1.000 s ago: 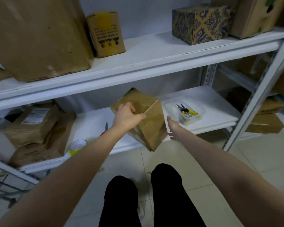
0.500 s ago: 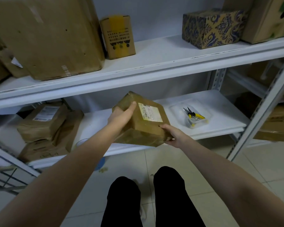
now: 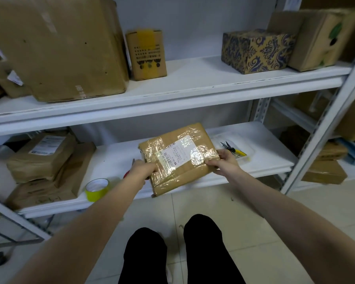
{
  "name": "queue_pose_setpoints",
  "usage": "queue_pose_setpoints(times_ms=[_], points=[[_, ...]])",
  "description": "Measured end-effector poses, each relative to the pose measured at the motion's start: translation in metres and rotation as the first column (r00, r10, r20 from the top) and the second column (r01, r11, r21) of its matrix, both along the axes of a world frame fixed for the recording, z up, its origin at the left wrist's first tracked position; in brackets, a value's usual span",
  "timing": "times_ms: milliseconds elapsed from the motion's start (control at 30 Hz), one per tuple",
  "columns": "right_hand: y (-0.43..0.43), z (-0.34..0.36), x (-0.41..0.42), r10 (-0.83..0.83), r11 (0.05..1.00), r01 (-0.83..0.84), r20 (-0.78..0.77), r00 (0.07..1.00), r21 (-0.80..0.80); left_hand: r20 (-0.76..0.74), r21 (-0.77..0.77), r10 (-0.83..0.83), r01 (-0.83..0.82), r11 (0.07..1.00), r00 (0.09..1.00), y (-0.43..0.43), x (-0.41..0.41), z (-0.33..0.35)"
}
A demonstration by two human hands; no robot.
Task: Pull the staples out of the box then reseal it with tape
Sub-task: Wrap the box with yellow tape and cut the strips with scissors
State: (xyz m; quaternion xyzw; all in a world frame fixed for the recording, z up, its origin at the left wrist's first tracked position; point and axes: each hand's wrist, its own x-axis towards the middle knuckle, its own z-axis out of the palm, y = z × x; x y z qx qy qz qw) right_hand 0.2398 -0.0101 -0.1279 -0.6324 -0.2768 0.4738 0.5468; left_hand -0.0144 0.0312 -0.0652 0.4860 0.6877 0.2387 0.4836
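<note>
A roll of yellow-green tape (image 3: 96,189) is standing near the front of a white lower shelf (image 3: 264,160). To its right, the person's left hand (image 3: 140,170) is gripping the left side of a flat brown cardboard box wrapped in clear tape (image 3: 178,158), label up, overhanging the shelf's front edge. The right hand (image 3: 223,162) is pinching its right edge, beside yellow-handled pliers (image 3: 234,151) lying in a clear plastic tray (image 3: 251,147).

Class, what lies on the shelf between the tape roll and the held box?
Head view: red-handled scissors, partly behind the left hand gripping the box.
</note>
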Motion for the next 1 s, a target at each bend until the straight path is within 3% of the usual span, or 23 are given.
queue_pose_setpoints(times_ms=[133, 233, 333, 467, 600, 700, 800, 900, 933, 1000], points=[[0.0, 0.007, -0.003, -0.012, 0.998, 0.015, 0.048, 0.999, -0.059, 0.162, 0.236, -0.015, -0.024, 0.971, 0.987, 0.007, 0.005, 0.004], [-0.002, 0.002, -0.009, -0.152, 0.972, 0.176, 0.157, 0.976, -0.155, 0.064, 0.312, -0.026, 0.005, 0.95, 0.998, 0.014, 0.016, 0.004], [-0.008, 0.003, -0.018, -0.076, 0.948, 0.188, 0.389, 0.918, -0.258, -0.196, 0.173, -0.002, 0.037, 0.984, 0.981, 0.007, 0.026, 0.002], [-0.008, 0.013, -0.027, 0.194, 0.93, -0.045, 0.384, 0.903, -0.365, -0.067, -0.119, -0.249, 0.24, 0.963, 0.966, -0.01, 0.037, -0.003], [0.012, 0.016, -0.015, 0.136, 0.963, 0.1, 0.772, 0.621, -0.251, -0.11, -0.104, -0.272, 0.261, 0.96, 0.956, -0.01, 0.04, -0.011], [0.031, 0.011, -0.005, 0.202, 0.967, 0.016, 0.805, 0.558, -0.254, -0.052, -0.124, -0.234, 0.226, 0.966, 0.971, -0.005, 0.037, -0.017], [0.042, 0.007, 0.002, 0.319, 0.939, -0.103, 0.718, 0.619, -0.328, 0.008, -0.166, -0.225, 0.223, 0.961, 0.974, 0.0, 0.035, -0.023], [0.036, 0.003, 0.008, 0.379, 0.897, -0.202, 0.448, 0.81, -0.394, 0.051, -0.138, -0.2, 0.205, 0.969, 0.979, 0.005, 0.033, -0.028], [0.031, -0.001, 0.008, 0.374, 0.898, -0.239, 0.354, 0.857, -0.37, 0.045, -0.104, -0.191, 0.195, 0.975, 0.98, 0.005, 0.032, -0.03], [0.023, -0.01, 0.008, 0.33, 0.932, -0.244, 0.349, 0.877, -0.268, 0.011, -0.037, -0.165, 0.166, 0.985, 0.986, 0.007, 0.032, -0.034]])
